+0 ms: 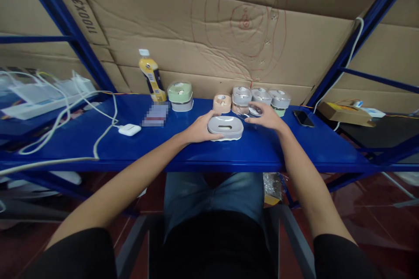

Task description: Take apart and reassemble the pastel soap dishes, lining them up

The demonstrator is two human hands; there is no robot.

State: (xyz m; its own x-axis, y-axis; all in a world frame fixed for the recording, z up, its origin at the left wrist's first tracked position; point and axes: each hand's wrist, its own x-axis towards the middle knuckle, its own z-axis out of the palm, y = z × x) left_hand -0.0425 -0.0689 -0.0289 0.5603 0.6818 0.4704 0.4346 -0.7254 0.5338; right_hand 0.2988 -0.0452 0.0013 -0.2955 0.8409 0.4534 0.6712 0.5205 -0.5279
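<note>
A grey oval box (225, 128) with a slot in its top and a whitish base sits on the blue table in front of me. My left hand (203, 128) grips its left end, fingers behind and thumb along the front. Just behind and right of the box, my right hand (266, 116) is curled round a clear plastic lid (244, 116), whose far part merges with the boxes behind. Near that hand stand stacked boxes with clear tops (242, 94), one grey over peach, and a green-based one (279, 101). A small peach box (221, 103) stands behind the grey one.
Stacked green and grey boxes (180, 95) and a yellow drink bottle (152, 75) stand at the back left. A white earbud case (129, 129) and a white cable (96, 148) lie left. On the right lies a phone (303, 118). Cardboard (157, 17) walls the back.
</note>
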